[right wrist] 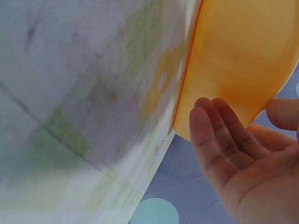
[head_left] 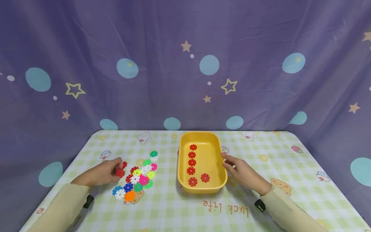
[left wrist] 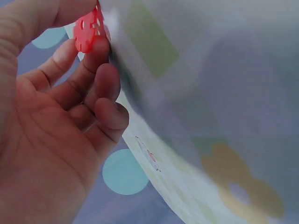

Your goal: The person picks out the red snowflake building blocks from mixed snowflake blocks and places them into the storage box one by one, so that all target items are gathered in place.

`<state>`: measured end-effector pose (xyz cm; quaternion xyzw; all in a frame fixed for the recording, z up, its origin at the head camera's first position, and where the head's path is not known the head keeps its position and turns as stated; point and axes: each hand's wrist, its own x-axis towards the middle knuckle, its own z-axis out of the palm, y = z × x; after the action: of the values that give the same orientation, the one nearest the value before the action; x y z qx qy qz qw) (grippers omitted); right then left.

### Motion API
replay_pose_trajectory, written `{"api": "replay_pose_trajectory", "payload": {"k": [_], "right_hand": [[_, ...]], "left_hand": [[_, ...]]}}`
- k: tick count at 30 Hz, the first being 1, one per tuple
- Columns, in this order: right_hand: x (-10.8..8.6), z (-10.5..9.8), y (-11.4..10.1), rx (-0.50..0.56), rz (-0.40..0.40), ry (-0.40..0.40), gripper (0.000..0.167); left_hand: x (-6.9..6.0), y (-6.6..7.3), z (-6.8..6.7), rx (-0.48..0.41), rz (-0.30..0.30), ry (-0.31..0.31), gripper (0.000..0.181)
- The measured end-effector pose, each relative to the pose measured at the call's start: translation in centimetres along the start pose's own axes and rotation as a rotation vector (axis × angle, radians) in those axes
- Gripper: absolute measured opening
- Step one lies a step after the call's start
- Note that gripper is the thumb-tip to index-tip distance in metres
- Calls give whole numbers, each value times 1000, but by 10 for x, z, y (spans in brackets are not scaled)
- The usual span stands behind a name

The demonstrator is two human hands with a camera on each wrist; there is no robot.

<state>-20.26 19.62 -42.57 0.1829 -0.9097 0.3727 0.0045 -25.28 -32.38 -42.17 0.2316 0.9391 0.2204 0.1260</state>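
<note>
Six red flower-shaped plastic discs (head_left: pixel 192 162) show in the head view inside a yellow rounded-rectangular plastic tray (head_left: pixel 210 161), just left of the right hand (head_left: pixel 243 172), whose thumb and fingertips touch the tray's side from outside. The left hand (head_left: pixel 104 172) pinches a red plastic disc (head_left: pixel 120 173); a second red disc (head_left: pixel 124 164) shows by its fingertips, and whether it is held I cannot tell. Right of that hand spreads a cluster of multicoloured flower-shaped discs (head_left: pixel 144 179), some overlapping, on a green-and-white checked cloth (head_left: pixel 171 206). From the left wrist, the red disc sits between thumb and fingers, the other fingers loosely bent, the cloth to the hand's right. From the right wrist, relaxed fingers rest by the tray's outer wall, thumb at its edge, the cloth to the hand's left.
</note>
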Motion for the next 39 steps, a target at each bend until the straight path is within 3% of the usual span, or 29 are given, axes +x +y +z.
{"api": "replay_pose_trajectory", "payload": {"k": [5, 10, 13, 16, 19, 23, 28, 34, 39], "right_hand": [[0, 0, 0, 5, -3, -4, 46], [0, 0, 1, 2, -13, -1, 46], [0, -1, 1, 3, -9, 0, 46], [0, -1, 1, 4, -6, -1, 46], [0, -1, 1, 3, -4, -2, 46], [0, 0, 1, 10, -1, -3, 46], [0, 0, 1, 15, 3, -4, 46], [0, -1, 1, 6, 13, 12, 45], [0, 0, 1, 8, 4, 7, 45]], "left_hand": [[-4, 6, 0, 11, 27, -8, 27], [-6, 14, -1, 16, -56, -24, 27], [-7, 17, -3, 31, -68, -8, 26], [-5, 23, -4, 68, 5, 37, 24], [-1, 38, -7, 110, 122, 102, 23], [9, 72, -11, 153, 276, 166, 26], [31, 115, -8, 171, 412, 203, 28], [68, 148, 11, 102, 546, 242, 27], [98, 171, 34, 99, 625, 218, 28]]}}
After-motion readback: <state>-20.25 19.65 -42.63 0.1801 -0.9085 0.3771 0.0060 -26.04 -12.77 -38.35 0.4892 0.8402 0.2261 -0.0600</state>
